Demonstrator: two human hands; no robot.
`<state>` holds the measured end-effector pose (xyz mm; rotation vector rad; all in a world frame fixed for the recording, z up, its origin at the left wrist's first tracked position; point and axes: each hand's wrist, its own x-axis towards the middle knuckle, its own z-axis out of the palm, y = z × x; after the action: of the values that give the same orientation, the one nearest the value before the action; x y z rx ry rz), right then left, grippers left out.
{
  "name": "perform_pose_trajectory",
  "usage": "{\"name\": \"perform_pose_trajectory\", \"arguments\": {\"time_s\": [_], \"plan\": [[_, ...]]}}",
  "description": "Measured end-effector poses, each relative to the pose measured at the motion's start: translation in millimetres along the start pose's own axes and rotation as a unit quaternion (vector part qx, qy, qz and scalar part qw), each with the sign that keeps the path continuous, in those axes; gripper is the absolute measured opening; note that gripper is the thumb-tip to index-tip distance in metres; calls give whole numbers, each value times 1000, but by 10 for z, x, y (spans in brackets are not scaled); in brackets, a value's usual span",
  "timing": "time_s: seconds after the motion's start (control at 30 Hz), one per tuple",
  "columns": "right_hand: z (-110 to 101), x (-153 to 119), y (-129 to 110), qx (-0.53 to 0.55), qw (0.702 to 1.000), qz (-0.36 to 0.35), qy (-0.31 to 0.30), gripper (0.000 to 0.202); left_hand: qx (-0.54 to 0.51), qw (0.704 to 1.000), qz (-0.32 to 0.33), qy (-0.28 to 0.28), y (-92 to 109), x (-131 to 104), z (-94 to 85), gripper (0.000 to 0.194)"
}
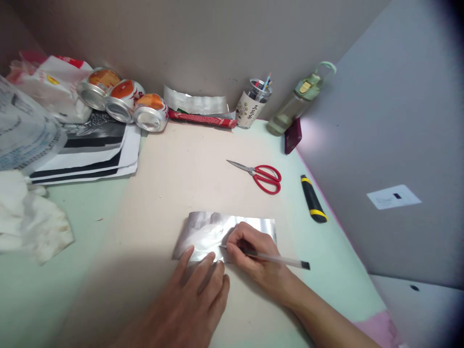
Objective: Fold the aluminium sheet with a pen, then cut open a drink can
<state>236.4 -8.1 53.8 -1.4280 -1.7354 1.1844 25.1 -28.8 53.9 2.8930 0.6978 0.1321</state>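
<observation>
A shiny metal sheet [206, 232] lies flat on the beige mat, its left end slightly curved. My right hand [255, 251] rests over the sheet's right part, its fingers closed on a pen [279, 259]. The pen's tip touches or nearly touches the sheet, and its black-capped end points right. My left hand [197, 295] lies palm down with the fingers apart, holding nothing. Its fingertips rest on the sheet's lower edge, left of the pen tip.
Red-handled scissors [266, 179] and a black-yellow cutter [313, 199] lie beyond the sheet. Three cans [151, 113], cut metal strips [197, 104], a pen cup [250, 106] and a bottle [292, 108] line the back. Papers [90, 159] and a white glove [32, 217] are left.
</observation>
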Motion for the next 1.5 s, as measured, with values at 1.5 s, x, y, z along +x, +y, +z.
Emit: {"name": "perform_pose_trajectory", "arguments": {"time_s": [1.5], "plan": [[14,14,5,11,1000,-10,2,15,-28,999,5,-38,-7,-13,-8,45]]}}
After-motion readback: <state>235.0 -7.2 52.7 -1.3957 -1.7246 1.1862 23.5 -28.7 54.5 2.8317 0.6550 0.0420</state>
